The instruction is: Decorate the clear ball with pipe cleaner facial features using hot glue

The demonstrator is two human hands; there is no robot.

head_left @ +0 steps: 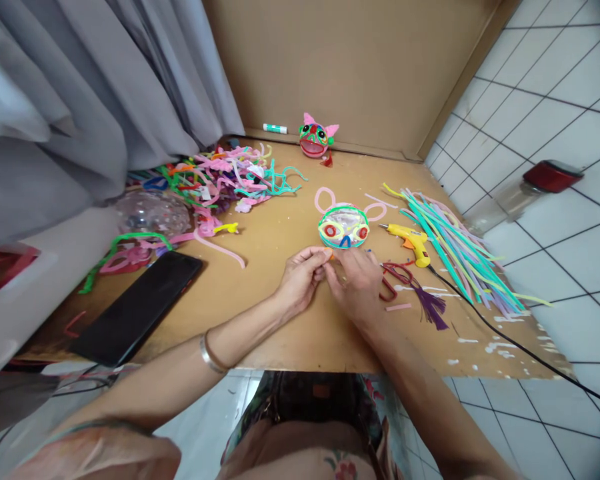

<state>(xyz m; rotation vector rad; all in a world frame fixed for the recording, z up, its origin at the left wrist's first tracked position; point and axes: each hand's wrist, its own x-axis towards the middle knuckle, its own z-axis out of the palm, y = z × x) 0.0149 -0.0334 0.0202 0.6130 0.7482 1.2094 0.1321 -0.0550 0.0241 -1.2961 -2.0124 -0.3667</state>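
My left hand (301, 280) and my right hand (356, 285) meet near the middle of the table, fingertips pinched together. Between them shows a bit of orange pipe cleaner (332, 256), mostly hidden by the fingers. Just beyond the fingers lies a round animal face (344, 217) with pipe cleaner outlines, red-centred eyes, a blue nose and pink loop ears. Right of my right hand are red-handled scissors (389, 288), partly covered, and a purple tassel (433, 308). A yellow hot glue gun (411, 241) lies to the right of the face.
A finished-looking animal head (315, 138) stands at the back beside a glue stick (275, 129). Pipe cleaners (460, 250) lie bundled on the right; a tangled pile (230, 175) sits back left. A black phone (140, 310) lies front left. The glue gun's cord (500, 333) crosses the right edge.
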